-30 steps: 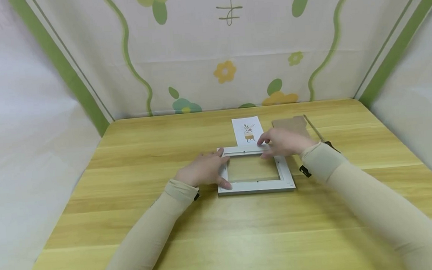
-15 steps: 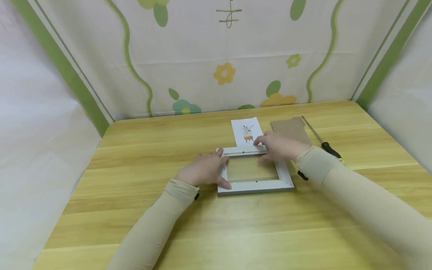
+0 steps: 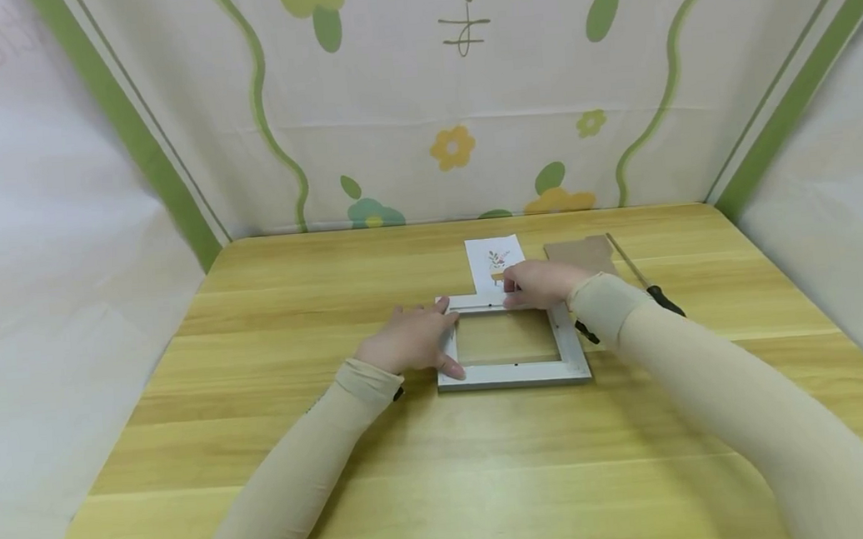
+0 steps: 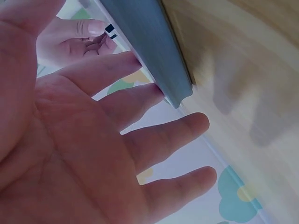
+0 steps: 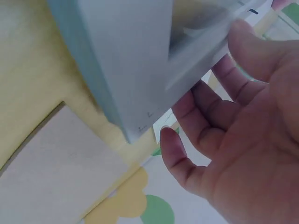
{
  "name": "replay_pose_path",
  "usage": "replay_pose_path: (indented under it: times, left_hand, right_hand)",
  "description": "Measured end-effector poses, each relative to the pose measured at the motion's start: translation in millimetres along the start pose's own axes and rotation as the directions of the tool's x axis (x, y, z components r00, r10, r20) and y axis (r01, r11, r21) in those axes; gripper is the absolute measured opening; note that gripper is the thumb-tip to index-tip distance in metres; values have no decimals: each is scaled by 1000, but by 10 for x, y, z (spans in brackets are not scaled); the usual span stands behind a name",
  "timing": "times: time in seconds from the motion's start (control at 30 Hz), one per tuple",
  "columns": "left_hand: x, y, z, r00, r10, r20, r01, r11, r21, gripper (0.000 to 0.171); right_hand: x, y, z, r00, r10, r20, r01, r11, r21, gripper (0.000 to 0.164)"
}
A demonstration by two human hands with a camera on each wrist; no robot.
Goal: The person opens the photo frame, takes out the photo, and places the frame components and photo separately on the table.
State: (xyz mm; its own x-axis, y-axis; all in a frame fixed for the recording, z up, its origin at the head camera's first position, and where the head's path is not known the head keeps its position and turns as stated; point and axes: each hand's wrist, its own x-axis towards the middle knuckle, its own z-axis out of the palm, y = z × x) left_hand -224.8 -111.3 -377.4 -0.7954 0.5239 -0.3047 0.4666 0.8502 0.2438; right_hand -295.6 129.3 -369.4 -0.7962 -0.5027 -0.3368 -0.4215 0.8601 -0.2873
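A white picture frame with a grey outer side lies flat on the table. My left hand rests on its left side, thumb at the near corner and forefinger at the far one. In the left wrist view, that hand's fingers stretch out straight past the frame's grey side. My right hand holds the frame's far rail, fingers curled at the outer edge and thumb on top. Small black tabs sit on the rails; one shows near the right thumb. What lies under the right fingertips is partly hidden.
Behind the frame lies a white card printed with a potted plant. A brown backing board is to its right, beside a screwdriver with a black handle. A flower-patterned cloth hangs at the table's far edge.
My right hand has shifted left along the far rail, and its fingers have curled in tighter. More of the screwdriver handle shows than at first. The left hand and the frame stay put.
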Motion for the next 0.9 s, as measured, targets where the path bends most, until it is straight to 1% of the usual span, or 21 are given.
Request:
replay_pose_path:
  times: [0.13, 0.2, 0.27, 0.3, 0.4, 0.47, 0.53, 0.6, 0.7, 0.77, 0.83, 0.87, 0.9]
  left_hand:
    - [-2, 15, -13, 1000, -9, 3, 8, 1000, 19, 101]
    - [-7, 21, -17, 1000, -11, 3, 11, 1000, 25, 101]
    - [-7, 23, -15, 1000, -15, 2, 14, 1000, 26, 102]
    - [-7, 24, -14, 1000, -15, 2, 15, 1000, 27, 102]
    - [4, 18, -11, 1000, -10, -1, 10, 1000, 26, 103]
    - [21, 20, -15, 1000, -6, 0, 6, 1000, 24, 104]
    - [42, 8, -18, 1000, 11, 1, -11, 1000, 27, 104]
    - [60, -15, -24, 999, 39, -4, -39, 999, 20, 103]
    - [67, -66, -35, 997, 75, -26, -75, 997, 5, 101]
    - [58, -95, -42, 996, 74, -42, -75, 997, -19, 101]
    - [48, -115, -41, 997, 59, -52, -61, 997, -37, 104]
    - [44, -118, -37, 997, 47, -55, -49, 998, -48, 106]
    - [43, -118, -30, 998, 36, -58, -40, 998, -56, 108]
  right_hand:
    - [-8, 9, 18, 1000, 0, -7, 0, 1000, 24, 38]
    - [-16, 12, 37, 999, -17, -36, 18, 1000, 23, 40]
    - [-31, 9, 54, 994, -65, -92, 66, 998, 5, 34]
    - [-45, 1, 59, 987, -96, -125, 96, 995, -9, 30]
    - [-121, -33, 69, 961, -198, -195, 181, 978, -99, 19]
    - [-195, -49, 78, 950, -238, -201, 211, 966, -148, 18]
    - [-261, -53, 98, 947, -258, -190, 223, 957, -187, 23]
    - [-308, -44, 123, 950, -252, -187, 213, 956, -203, 30]
    - [-332, -18, 161, 957, -218, -193, 184, 966, -179, 44]
    - [-318, -5, 169, 969, -161, -185, 136, 981, -141, 56]
    - [-283, 11, 161, 982, -97, -160, 81, 991, -103, 69]
    - [-258, 20, 152, 988, -65, -140, 54, 995, -81, 73]
    - [-229, 35, 145, 992, -36, -123, 28, 997, -65, 73]
